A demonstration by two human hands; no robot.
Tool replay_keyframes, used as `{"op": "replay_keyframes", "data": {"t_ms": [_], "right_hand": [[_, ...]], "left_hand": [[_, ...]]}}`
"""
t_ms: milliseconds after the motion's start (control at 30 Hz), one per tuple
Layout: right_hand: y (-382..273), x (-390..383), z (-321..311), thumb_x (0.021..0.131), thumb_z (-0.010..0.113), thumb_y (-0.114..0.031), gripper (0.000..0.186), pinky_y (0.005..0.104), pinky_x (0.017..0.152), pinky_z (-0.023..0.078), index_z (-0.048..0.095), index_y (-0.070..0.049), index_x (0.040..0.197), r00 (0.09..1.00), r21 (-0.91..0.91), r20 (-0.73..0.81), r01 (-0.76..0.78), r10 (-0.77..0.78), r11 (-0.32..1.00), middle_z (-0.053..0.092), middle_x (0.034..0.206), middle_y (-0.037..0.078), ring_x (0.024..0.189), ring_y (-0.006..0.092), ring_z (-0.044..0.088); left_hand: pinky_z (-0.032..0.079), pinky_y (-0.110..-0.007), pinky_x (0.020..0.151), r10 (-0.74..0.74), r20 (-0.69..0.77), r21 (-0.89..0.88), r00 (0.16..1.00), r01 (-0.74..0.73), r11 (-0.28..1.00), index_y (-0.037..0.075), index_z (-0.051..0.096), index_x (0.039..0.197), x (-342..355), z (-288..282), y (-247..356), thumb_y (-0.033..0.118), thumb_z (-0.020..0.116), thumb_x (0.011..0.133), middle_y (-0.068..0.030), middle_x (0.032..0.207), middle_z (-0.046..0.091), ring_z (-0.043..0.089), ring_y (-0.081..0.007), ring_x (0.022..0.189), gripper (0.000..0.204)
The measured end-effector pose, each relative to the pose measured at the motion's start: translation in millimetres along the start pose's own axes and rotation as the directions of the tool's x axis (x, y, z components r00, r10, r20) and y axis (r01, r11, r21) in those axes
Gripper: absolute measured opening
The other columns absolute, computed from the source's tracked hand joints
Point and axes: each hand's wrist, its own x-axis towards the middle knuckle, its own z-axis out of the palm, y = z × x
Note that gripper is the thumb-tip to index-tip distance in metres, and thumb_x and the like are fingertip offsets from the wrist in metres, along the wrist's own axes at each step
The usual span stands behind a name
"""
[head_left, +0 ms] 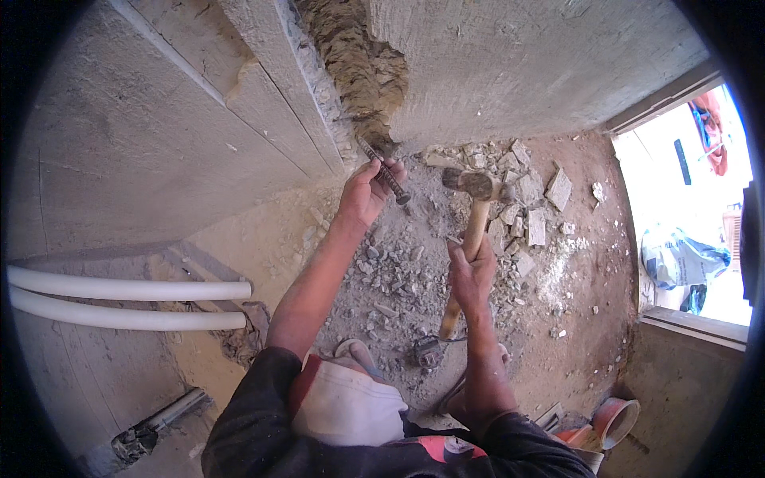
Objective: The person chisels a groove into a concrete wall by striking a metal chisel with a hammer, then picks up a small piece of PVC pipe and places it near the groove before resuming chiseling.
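My left hand (372, 191) is closed round a ribbed steel chisel (387, 177). The chisel slants, its far tip at the foot of a rough broken groove (362, 72) in the wall and its struck end toward me. To the right, my right hand (472, 275) grips the wooden handle of a hammer (478, 187). The hammer's metal head is up and apart from the chisel, over the rubble on the floor. Whether the chisel's tip touches the wall is hard to see.
Broken plaster pieces (530, 195) and gravel-like rubble (390, 275) cover the floor. Two white pipes (127, 303) stick out at left. A small dark box-shaped thing (428, 352) lies near my feet, an orange-rimmed bucket (615, 422) at lower right. At right, a doorway shows a plastic bag (684, 256).
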Motion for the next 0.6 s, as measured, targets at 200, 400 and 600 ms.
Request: {"op": "replay_keyframes", "data": {"t_ms": [200,400,600], "right_hand": [[-27,15,-24,0.085,0.063,-0.008,0.023,0.0209,0.037,0.036,0.049,-0.004,0.103,0.991,0.09,-0.063,0.125,-0.119,0.988,0.049,0.063,-0.002,0.044,0.0062,0.045],[-61,13,-38,0.083,0.065,-0.01,0.019,0.0239,0.049,0.04,0.053,-0.003,0.096,0.989,0.183,-0.134,0.091,-0.067,0.979,0.052,0.07,0.0,0.056,0.0071,0.047],[-82,8,-40,0.085,0.063,-0.008,0.019,0.0209,0.041,0.037,0.052,-0.002,0.1,0.99,0.284,-0.124,0.099,-0.066,0.954,0.051,0.064,-0.001,0.047,0.0049,0.046]], "left_hand": [[0.051,-0.047,0.094,0.009,0.051,-0.023,0.999,-0.008,1.0,-0.002,0.056,0.097,-7,10,2,0.012,0.054,0.093,-0.0125,0.096,0.062,0.062,-0.0272,0.097,0.014],[0.052,-0.045,0.092,0.014,0.133,0.033,0.991,-0.019,0.999,-0.001,0.057,0.097,-11,23,14,0.012,0.055,0.093,-0.012,0.094,0.063,0.063,-0.0258,0.096,0.014],[0.053,-0.042,0.091,0.028,0.115,0.057,0.993,-0.035,0.998,-0.001,0.059,0.095,-9,31,15,0.012,0.056,0.092,-0.0133,0.093,0.065,0.064,-0.0256,0.092,0.014]]}}
